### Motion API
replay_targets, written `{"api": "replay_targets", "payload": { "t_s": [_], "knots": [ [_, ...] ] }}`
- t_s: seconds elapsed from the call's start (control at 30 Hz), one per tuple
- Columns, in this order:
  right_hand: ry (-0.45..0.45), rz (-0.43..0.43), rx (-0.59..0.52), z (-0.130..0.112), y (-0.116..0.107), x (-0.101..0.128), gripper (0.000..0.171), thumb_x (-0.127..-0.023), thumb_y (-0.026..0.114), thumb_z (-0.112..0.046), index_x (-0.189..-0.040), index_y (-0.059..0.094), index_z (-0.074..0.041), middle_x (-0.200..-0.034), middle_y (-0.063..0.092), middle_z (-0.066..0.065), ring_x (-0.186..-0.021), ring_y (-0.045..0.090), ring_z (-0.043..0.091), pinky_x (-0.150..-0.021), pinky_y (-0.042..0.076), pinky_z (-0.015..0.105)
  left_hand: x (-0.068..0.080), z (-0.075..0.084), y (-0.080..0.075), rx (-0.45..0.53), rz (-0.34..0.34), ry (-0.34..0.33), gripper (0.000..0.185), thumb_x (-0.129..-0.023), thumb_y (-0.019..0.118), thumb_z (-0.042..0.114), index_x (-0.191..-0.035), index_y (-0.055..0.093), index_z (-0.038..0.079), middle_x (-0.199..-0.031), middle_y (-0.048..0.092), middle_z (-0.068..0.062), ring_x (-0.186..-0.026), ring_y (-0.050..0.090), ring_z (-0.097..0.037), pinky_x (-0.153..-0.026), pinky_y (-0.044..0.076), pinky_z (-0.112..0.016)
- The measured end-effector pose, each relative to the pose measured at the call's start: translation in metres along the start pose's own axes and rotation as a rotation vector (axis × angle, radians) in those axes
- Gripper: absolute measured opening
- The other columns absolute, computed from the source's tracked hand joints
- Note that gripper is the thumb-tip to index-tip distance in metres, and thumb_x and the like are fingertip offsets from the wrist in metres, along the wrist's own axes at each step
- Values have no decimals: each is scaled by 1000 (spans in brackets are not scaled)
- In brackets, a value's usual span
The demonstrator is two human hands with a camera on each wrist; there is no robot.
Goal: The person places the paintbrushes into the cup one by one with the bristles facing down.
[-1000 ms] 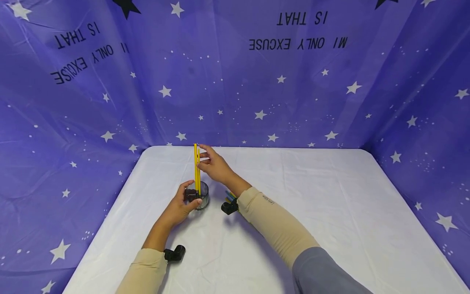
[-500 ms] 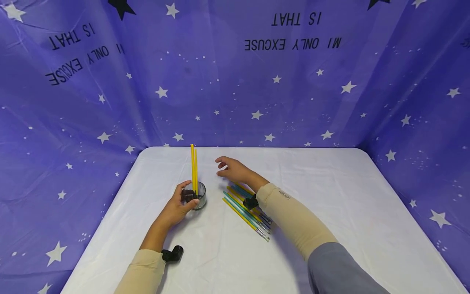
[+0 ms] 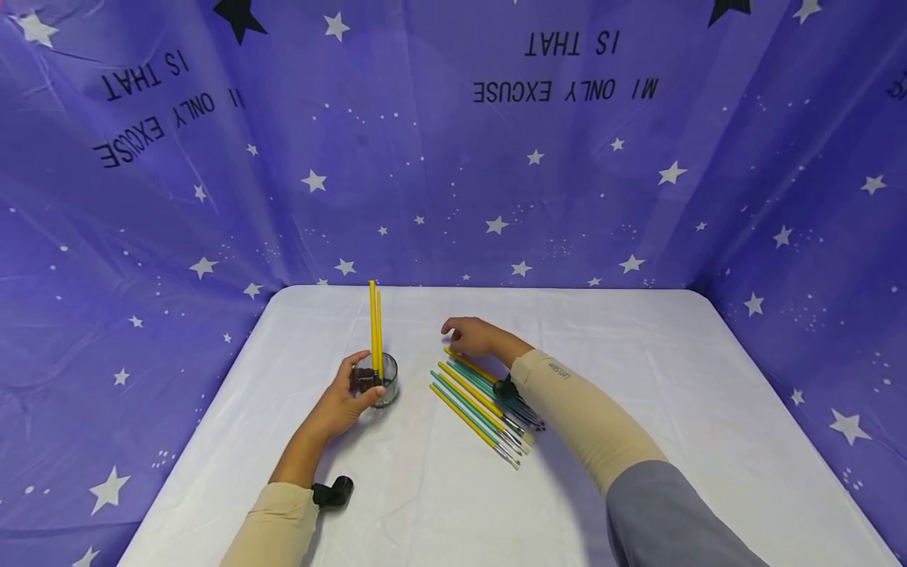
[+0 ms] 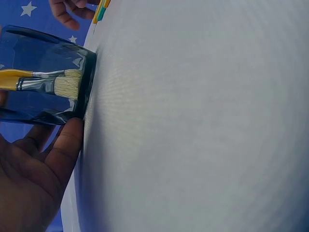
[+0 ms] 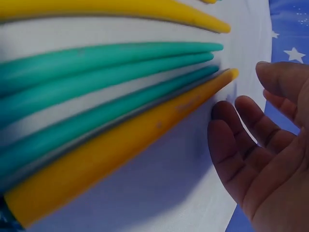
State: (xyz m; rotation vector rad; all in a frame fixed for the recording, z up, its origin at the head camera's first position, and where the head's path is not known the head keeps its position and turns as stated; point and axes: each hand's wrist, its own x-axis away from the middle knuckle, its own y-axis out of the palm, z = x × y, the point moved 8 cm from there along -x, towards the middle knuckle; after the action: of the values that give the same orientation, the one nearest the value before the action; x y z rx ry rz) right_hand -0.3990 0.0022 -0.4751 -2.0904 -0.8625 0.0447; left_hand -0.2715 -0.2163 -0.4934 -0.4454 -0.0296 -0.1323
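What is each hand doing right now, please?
Left hand: grips the glass jar holding two yellow brushes.
Right hand: open, holding nothing, at the tips of the brushes on the table.

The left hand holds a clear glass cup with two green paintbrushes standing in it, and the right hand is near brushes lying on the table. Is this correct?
Not quite: the two paintbrushes standing in the clear glass cup are yellow, not green, as the head view shows. The left hand holds it; the right hand is near the lying brushes.

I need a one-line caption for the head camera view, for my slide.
Left hand grips a clear glass jar holding two yellow paintbrushes; right hand reaches yellow and teal brushes lying on the white table.
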Motion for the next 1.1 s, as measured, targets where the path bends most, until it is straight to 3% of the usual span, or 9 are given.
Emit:
{"api": "replay_targets", "payload": {
  "t_s": [0.2,0.43,0.63,1.1],
  "knots": [
    [14,-42,20,6,4,-2,34,-96,59,-6,-130,57,-8,-104,63,8,-80,57,17,-74,47,30,0,-1,1,0,2,11,78,-94,71,25,-154,21,21,-138,50,-24,-129,47,-40,-110,27,-58],
    [20,-104,61,7,7,-2,35,-96,61,-7,-131,58,-10,-114,62,9,-86,57,16,-76,49,30,0,1,2,6,-6,12,78,-93,72,25,-153,21,20,-138,50,-24,-131,46,-39,-111,26,-58],
    [44,-170,14,8,11,-1,30,-98,59,-3,-127,58,-10,-92,58,8,-62,48,15,-61,44,28,0,1,0,4,-2,10,79,-94,71,25,-154,21,20,-138,50,-24,-130,47,-39,-110,27,-57],
    [36,-161,4,9,14,-1,23,-95,58,3,-113,62,-10,-80,51,5,-58,45,15,-57,42,28,1,1,0,-9,2,14,79,-93,72,27,-154,22,19,-142,46,-26,-135,40,-43,-111,22,-61]
  ]
}}
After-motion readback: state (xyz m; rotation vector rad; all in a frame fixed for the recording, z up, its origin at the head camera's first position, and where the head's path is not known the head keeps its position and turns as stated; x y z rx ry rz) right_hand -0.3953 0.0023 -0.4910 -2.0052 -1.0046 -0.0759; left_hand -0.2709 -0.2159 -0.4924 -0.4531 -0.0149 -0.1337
